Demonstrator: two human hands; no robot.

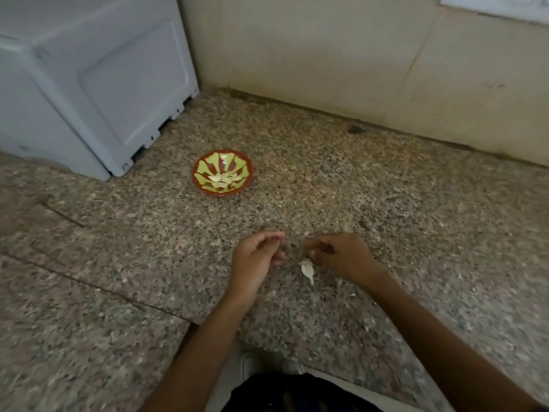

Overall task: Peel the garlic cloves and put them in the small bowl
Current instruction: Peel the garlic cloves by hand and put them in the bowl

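Your left hand (258, 257) curls loosely, holding nothing I can see; your right hand (338, 254) pinches garlic (307, 269) at lower centre — bowl (223, 173) well apart, counter edge near.

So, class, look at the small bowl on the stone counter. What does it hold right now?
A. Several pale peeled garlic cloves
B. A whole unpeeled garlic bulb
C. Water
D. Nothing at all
A: the small bowl, red with a green pattern, has a cluster of pale peeled garlic cloves lying in its middle, well away from both hands.
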